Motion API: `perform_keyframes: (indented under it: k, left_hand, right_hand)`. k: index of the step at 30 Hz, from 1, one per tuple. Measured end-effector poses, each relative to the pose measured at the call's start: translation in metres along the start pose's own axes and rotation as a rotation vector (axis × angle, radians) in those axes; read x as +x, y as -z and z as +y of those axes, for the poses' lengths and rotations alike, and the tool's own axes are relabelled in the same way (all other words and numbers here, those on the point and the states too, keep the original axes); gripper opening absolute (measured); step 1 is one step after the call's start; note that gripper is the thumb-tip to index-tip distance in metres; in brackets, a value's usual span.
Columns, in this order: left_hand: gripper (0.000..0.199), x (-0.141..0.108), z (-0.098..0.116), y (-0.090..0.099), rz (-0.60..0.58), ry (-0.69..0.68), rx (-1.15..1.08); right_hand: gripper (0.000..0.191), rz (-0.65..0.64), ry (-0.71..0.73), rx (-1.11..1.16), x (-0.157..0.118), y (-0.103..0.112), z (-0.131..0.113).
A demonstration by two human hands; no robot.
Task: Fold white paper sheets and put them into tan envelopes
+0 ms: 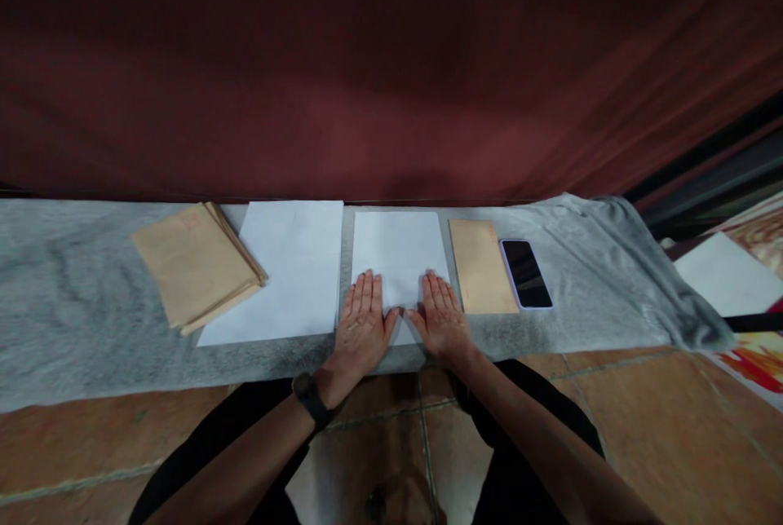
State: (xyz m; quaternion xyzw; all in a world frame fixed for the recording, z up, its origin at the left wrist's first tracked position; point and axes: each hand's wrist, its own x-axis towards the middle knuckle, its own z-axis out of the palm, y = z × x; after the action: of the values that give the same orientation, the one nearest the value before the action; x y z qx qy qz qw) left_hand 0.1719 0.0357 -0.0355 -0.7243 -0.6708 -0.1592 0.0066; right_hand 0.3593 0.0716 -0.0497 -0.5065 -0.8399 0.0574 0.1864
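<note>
So, both hands are palm-down on the white sheet [397, 240], which lies pretty much mid-way along the grey cloth [73, 288]. The left hand [360, 333] sits at the sheet's 7 o'clock, the right hand [445, 328] at its 5. Fingers on both are stretched out flat and fairly close together, aiming roughly at 12, with the thumbs stuck out wide so their tips end up just beside each other. There's a dark watch [311, 400] on the left wrist. At 9 o'clock from the sheet there's more white paper [299, 264], and a stack of brown envelopes [192, 264] lies askew over its left edge. At 3 o'clock you've got a single brown envelope [483, 268], then a phone [527, 274] just beside it, dark screen up. Dark red fabric [367, 101] fills 12 o'clock, tiled floor [642, 427] around 6.
</note>
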Motion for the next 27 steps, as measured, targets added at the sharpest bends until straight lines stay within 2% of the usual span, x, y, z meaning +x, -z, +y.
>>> perform_keyframes:
  k: [9,12,16,20,23,27]
  left_hand:
    - [0.071,-0.007,-0.005,0.006,0.012,0.029,0.011]
    - [0.066,0.001,-0.007,0.012,0.039,0.021,0.010]
    - [0.062,0.036,-0.001,0.016,0.001,-0.009,-0.026]
    - [0.060,0.081,0.009,0.010,-0.077,-0.034,-0.064]
    - [0.058,0.105,0.012,0.001,-0.090,-0.040,-0.085]
    - [0.057,0.123,0.006,-0.010,-0.063,-0.034,-0.093]
  right_hand:
    - [0.078,0.060,-0.019,0.015,-0.008,-0.001,0.009]
    - [0.074,0.059,-0.028,0.052,-0.004,0.004,0.010]
    - [0.066,0.046,-0.069,0.145,0.017,0.016,0.013]
    - [0.066,0.032,-0.133,0.237,0.051,0.022,0.013]
    - [0.067,0.031,-0.165,0.285,0.078,0.020,0.013]
    - [0.067,0.017,-0.158,0.277,0.114,0.010,0.014]
